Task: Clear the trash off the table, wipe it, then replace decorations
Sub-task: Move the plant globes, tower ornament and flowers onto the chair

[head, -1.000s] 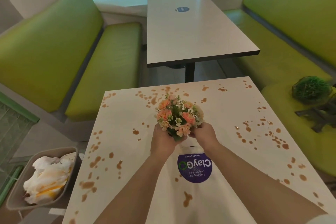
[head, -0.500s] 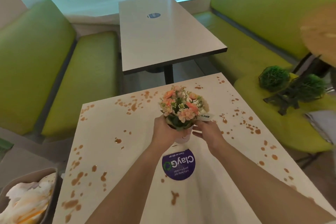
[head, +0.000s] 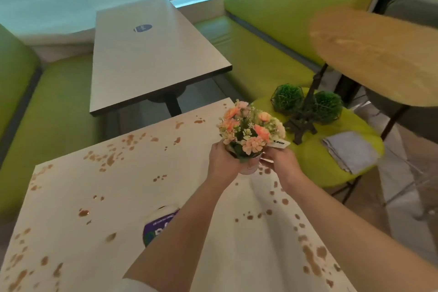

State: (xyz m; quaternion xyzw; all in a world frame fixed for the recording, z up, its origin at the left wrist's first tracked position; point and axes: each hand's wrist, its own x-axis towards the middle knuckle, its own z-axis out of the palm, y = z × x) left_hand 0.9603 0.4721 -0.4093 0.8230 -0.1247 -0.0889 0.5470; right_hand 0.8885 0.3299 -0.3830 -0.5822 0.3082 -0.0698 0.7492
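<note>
2 hands point(head: 224, 161) around flower pot point(head: 248, 168)

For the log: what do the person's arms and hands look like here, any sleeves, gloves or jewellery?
Both forearms are bare. The left hand and right hand wear no gloves, and no rings or watch show. A pale sleeve edge shows on the left arm at the bottom of the frame.

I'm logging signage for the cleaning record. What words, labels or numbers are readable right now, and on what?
None can be read in full.
Purple round sticker on the stained table: mostly hidden by the left forearm; small white print, too blurred to read.
White tag on the flower pot: dark letters, blurred, unreadable.
Blue round sticker on the far table: too small to read.
</note>
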